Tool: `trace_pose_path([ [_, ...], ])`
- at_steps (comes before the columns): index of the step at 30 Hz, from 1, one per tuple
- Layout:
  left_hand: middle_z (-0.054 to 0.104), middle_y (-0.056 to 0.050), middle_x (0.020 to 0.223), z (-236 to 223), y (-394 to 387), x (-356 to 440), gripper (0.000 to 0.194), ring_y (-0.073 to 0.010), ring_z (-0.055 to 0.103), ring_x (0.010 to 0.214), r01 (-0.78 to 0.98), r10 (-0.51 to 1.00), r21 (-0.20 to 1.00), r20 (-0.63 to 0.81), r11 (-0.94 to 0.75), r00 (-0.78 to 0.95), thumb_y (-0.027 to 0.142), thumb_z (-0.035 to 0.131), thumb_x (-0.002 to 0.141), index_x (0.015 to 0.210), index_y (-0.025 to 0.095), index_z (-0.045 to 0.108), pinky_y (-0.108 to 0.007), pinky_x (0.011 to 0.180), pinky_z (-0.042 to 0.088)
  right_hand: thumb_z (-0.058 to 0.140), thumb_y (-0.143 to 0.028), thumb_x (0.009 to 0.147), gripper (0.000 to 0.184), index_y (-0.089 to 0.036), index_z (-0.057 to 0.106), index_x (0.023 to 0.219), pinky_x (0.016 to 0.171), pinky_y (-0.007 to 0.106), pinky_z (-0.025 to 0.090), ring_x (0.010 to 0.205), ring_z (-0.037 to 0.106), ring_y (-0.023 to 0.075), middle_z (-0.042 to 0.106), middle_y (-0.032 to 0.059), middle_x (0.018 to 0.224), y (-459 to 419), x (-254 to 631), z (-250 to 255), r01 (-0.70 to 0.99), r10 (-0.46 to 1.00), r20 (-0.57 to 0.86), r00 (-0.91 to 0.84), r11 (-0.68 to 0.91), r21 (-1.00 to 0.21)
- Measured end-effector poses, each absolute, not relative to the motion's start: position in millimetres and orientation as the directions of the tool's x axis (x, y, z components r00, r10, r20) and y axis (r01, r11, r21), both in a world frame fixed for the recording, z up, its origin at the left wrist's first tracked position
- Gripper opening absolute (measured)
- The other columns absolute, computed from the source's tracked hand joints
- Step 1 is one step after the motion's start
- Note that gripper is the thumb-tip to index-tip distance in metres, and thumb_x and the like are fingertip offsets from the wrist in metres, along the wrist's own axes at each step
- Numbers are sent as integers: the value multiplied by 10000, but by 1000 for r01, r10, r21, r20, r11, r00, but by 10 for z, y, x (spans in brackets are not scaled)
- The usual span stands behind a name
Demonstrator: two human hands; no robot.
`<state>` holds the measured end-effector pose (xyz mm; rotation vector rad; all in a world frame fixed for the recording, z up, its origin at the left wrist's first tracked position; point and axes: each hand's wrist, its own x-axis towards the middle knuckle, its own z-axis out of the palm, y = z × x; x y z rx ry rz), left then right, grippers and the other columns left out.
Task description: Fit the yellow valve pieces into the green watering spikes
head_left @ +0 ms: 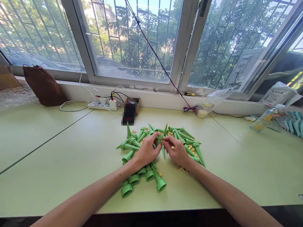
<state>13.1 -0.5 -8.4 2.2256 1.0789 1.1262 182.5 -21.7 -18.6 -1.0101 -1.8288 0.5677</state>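
Note:
My left hand (147, 150) is closed around a green plastic watering spike (160, 139), gripping it by its wide collar with the thumb on the near side. Facing it, my right hand (176, 152) pinches a small yellow plastic piece, mostly hidden by the fingertips, against the side of that spike. Several more green spikes lie to the left and below my left wrist, among them one with its open socket (161, 185) turned toward me. To the right is another heap of green spikes (199, 153), mixed with small yellow pieces (193, 148).
A power strip (104, 105) with plugs and cables sits by the window wall, beside a small box (136, 107). A brown bag (44, 85) stands at the back left. Toward the right are a plastic bag (208, 105) and a clear bottle (267, 119).

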Motion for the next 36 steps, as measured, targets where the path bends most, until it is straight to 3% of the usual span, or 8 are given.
trace_pose_path([
  [36,571,29,662,-51,-29,137,179,-115,535,583,408,763,645,549,-646,342,238,570,842,1014,189,577,-222,563,470,444,-477,1009,301,-225,533,868,533,268,455,493,513,123,581,-28,618,-229,1820,-196,299,856,480,-194,518,-802],
])
